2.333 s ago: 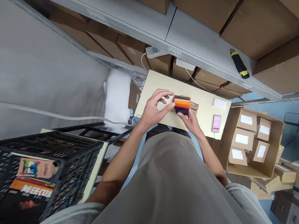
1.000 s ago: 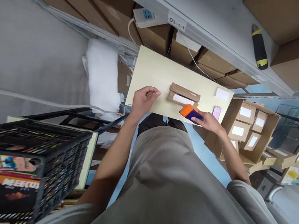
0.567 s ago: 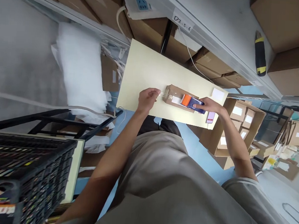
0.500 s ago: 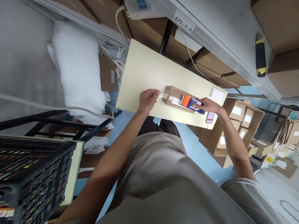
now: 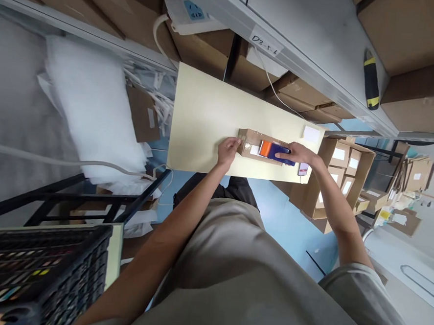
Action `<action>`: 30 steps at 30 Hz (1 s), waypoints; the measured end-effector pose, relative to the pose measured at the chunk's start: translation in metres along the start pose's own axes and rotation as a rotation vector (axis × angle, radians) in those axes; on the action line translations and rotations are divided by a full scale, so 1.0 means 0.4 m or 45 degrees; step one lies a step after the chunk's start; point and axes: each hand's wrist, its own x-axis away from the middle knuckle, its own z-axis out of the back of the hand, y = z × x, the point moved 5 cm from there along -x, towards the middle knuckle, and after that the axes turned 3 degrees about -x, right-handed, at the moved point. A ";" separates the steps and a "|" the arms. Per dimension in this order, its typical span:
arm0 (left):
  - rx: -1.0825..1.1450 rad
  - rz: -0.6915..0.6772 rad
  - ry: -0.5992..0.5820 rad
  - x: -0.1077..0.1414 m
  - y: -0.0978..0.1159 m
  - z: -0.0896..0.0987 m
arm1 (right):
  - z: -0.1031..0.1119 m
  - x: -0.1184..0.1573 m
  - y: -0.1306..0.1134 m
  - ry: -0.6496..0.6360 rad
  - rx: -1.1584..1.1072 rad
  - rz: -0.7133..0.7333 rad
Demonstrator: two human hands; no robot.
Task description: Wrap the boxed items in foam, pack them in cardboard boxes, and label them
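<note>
A long brown cardboard box [image 5: 248, 137] lies on the cream tabletop [image 5: 201, 112], with clear tape on its left end and a white label on its side. My left hand [image 5: 228, 151] has its fingers pinched together against that left end, at the clear tape. The exact end of the tape under the fingertips is hard to see. My right hand [image 5: 297, 153] is closed around a tape dispenser [image 5: 281, 154], dark blue with an orange head, which rests along the box's top. A phone [image 5: 303, 168] with a lit screen lies beside my right wrist.
Brown boxes line the shelf behind the table. A utility knife [image 5: 371, 81] lies on the upper shelf, and a power strip [image 5: 194, 15] hangs left of it. White wrap [image 5: 84, 100] and a black crate [image 5: 74, 271] stand left; an open carton [image 5: 365, 171] of small boxes stands right.
My left hand has moved right, bringing the stretch of clear tape from off the box up against its left end. My right hand still holds the dispenser on the box. The view has shifted slightly.
</note>
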 end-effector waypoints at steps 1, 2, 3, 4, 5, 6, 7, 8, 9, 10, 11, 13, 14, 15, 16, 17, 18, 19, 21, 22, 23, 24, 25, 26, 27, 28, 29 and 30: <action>-0.018 0.003 0.003 0.002 -0.006 -0.004 | -0.001 0.000 0.003 0.016 0.007 -0.007; -0.050 0.009 0.008 0.004 -0.011 -0.004 | -0.002 0.000 0.007 0.033 0.012 -0.015; -0.091 0.007 0.013 0.006 -0.013 0.001 | -0.003 0.000 0.011 0.046 0.015 -0.022; -0.137 -0.013 0.016 0.008 -0.009 0.007 | -0.005 -0.001 0.014 0.056 0.013 -0.025; -0.182 -0.062 0.019 0.012 0.002 0.012 | -0.007 -0.002 0.017 0.062 0.008 -0.023; -0.224 -0.144 0.016 0.016 0.022 0.013 | -0.010 -0.003 0.018 0.066 -0.001 -0.016; -0.265 -0.254 0.008 0.022 0.047 0.009 | -0.012 -0.004 0.019 0.070 -0.011 -0.006; -0.305 -0.380 -0.007 0.031 0.077 -0.003 | -0.013 -0.004 0.020 0.073 -0.019 0.004; -0.347 -0.501 -0.027 0.039 0.108 -0.020 | -0.014 -0.005 0.022 0.073 -0.026 0.011; -0.395 -0.606 -0.051 0.048 0.136 -0.043 | -0.015 -0.005 0.025 0.070 -0.032 0.016; -0.448 -0.691 -0.077 0.055 0.159 -0.069 | -0.016 -0.005 0.028 0.065 -0.036 0.020; -0.553 -0.799 -0.115 0.062 0.189 -0.117 | -0.018 -0.007 0.036 0.062 -0.042 0.047; -0.597 -0.827 -0.126 0.063 0.195 -0.135 | -0.019 -0.010 0.040 0.065 -0.047 0.070; -0.631 -0.839 -0.130 0.062 0.197 -0.147 | -0.021 -0.014 0.043 0.072 -0.050 0.098; -0.654 -0.839 -0.124 0.061 0.196 -0.153 | -0.023 -0.018 0.045 0.084 -0.048 0.128; -0.669 -0.832 -0.110 0.060 0.194 -0.153 | -0.027 -0.023 0.046 0.089 -0.044 0.154; -0.677 -0.820 -0.091 0.059 0.191 -0.149 | -0.033 -0.027 0.047 0.078 -0.048 0.172; -0.680 -0.807 -0.070 0.060 0.189 -0.144 | -0.039 -0.029 0.050 0.043 -0.071 0.185; -0.683 -0.787 -0.029 0.064 0.190 -0.135 | -0.050 -0.021 0.064 -0.076 -0.177 0.197; -0.689 -0.777 -0.011 0.067 0.192 -0.132 | -0.052 -0.008 0.080 -0.155 -0.238 0.191; -0.699 -0.768 0.009 0.069 0.194 -0.131 | -0.049 0.010 0.104 -0.225 -0.285 0.182; -0.709 -0.761 0.031 0.070 0.196 -0.132 | -0.041 0.032 0.136 -0.276 -0.306 0.174; -0.719 -0.757 0.050 0.070 0.198 -0.133 | -0.029 0.057 0.176 -0.309 -0.300 0.170; -0.728 -0.757 0.067 0.070 0.199 -0.135 | -0.013 0.082 0.223 -0.320 -0.281 0.170; -0.736 -0.760 0.083 0.069 0.198 -0.137 | 0.005 0.105 0.272 -0.320 -0.264 0.182; -0.745 -0.764 0.097 0.067 0.197 -0.138 | 0.021 0.124 0.322 -0.311 -0.254 0.185; -0.753 -0.767 0.112 0.064 0.194 -0.139 | 0.035 0.137 0.370 -0.298 -0.251 0.176; -0.763 -0.769 0.127 0.061 0.192 -0.139 | 0.046 0.141 0.412 -0.282 -0.250 0.169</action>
